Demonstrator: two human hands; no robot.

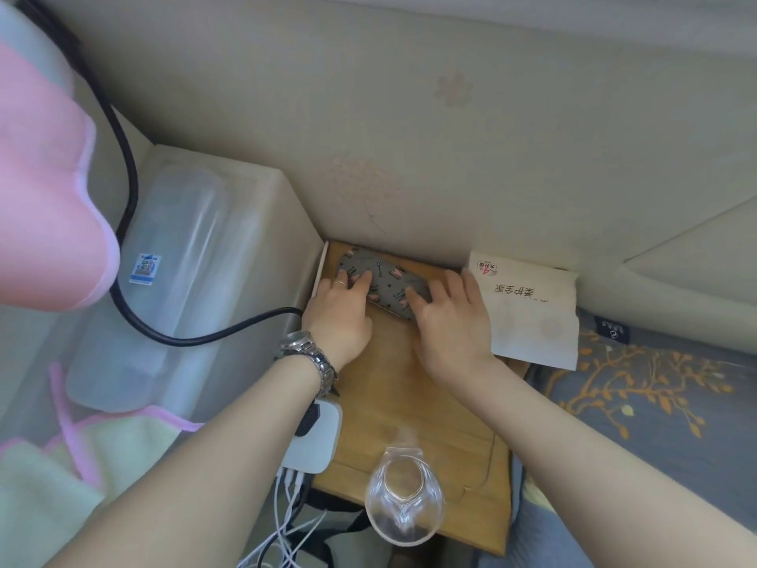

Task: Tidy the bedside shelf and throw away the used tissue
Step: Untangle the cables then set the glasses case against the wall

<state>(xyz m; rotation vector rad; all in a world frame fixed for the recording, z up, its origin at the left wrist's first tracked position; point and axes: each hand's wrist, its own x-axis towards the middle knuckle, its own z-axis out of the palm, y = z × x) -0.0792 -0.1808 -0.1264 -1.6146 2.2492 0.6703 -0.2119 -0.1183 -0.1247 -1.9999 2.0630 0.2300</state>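
A grey patterned case [387, 280] lies at the back of the wooden shelf [405, 403], close to the wall. My left hand [340, 313], with a ring and a metal watch on the wrist, rests its fingers on the case's left end. My right hand [450, 317] grips the case's right end. Both hands hold the case between them. A white tissue pack [532, 309] with red print lies just right of my right hand, at the shelf's back right. No loose used tissue is visible.
A clear glass pitcher [403, 498] stands at the shelf's front edge. A white charger block [317, 440] with white cables sits at the front left. A black cable [205, 334] and a clear plastic box [164, 280] are left; patterned bedding [655, 403] is right.
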